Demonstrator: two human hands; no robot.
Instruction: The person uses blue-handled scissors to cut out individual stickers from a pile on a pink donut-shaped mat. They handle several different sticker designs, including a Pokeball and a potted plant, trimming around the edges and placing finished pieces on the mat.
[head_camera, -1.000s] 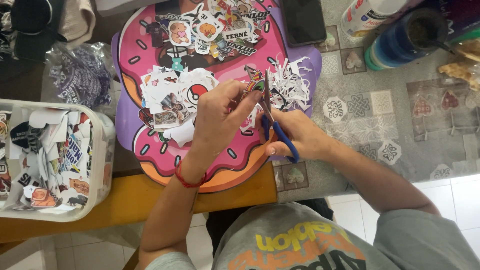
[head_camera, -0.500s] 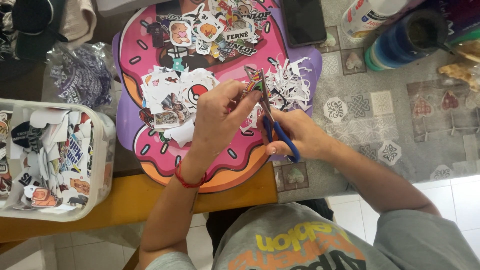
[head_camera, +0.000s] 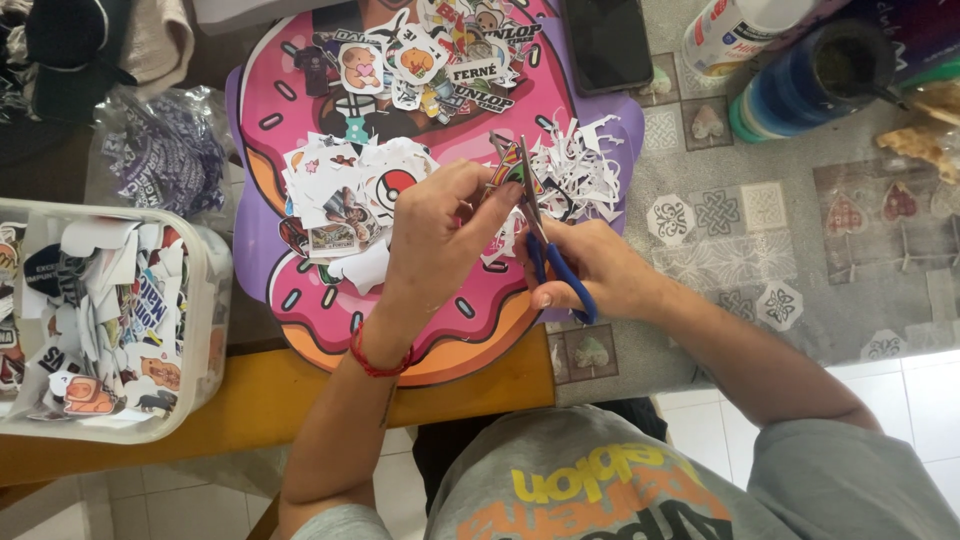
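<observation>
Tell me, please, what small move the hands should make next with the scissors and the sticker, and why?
Probably turn the sticker a little with the left hand and close the scissors again: the right hand has the blades at the sticker's edge, and white offcuts lie just behind, which suggests trimming is under way.

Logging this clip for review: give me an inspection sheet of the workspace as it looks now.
Surface: patterned tablecloth; doughnut-shaped pink board under the work.
Job's things: blue-handled scissors, blades at a small sticker.
Clutter: cut stickers, white paper scraps, clear tub of stickers, black phone, blue bottle.
Hands: left hand pinches the sticker; right hand grips the scissors.
Cables: nothing seen.
Surroundings: white tiled floor.
</observation>
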